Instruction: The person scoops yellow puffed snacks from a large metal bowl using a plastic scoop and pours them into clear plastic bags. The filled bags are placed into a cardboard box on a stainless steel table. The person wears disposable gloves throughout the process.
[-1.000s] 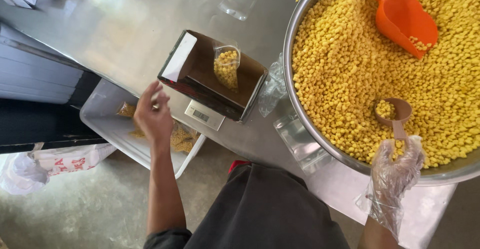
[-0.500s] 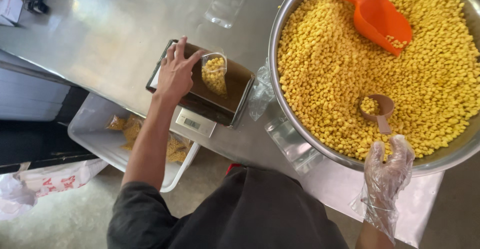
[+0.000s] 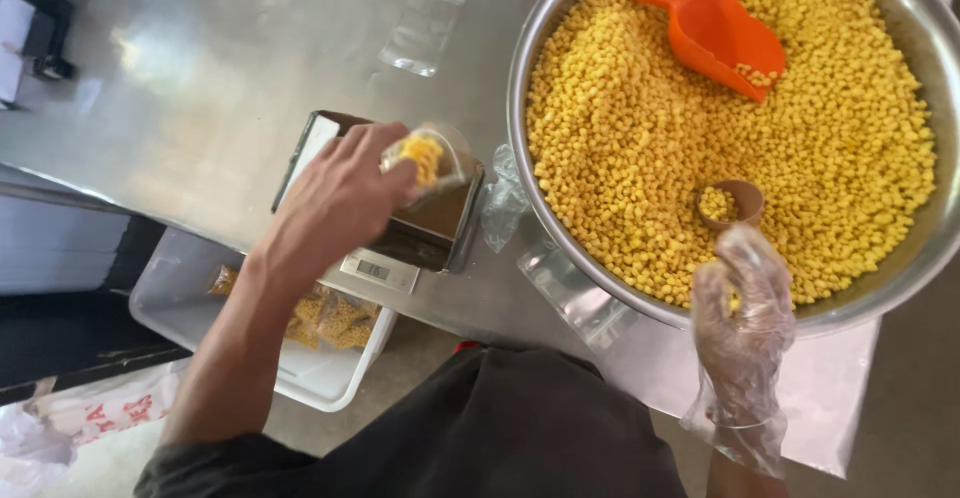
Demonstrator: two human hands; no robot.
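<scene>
My bare left hand [image 3: 340, 198] grips a small clear bag of yellow puffed snacks [image 3: 428, 161] over the pan of a small digital scale [image 3: 400, 248]. A thin plastic glove covers my right hand [image 3: 742, 308], which holds the handle of a small brown scoop [image 3: 730, 203]. That scoop holds a few yellow pieces and rests on the heap of snacks [image 3: 640, 118] inside a big steel bowl [image 3: 540, 48]. An orange plastic scoop [image 3: 715, 33] lies on the snacks at the far side of the bowl.
A steel table [image 3: 220, 88] carries the scale and the bowl. An empty clear bag [image 3: 425, 26] lies farther back, and more clear bags [image 3: 560, 293] lie beside the bowl. Below the table edge, a white bin [image 3: 170, 298] holds filled snack bags.
My left hand rose from beside the white bin to the scale and closed on the small bag there. My right hand stayed on the brown scoop.
</scene>
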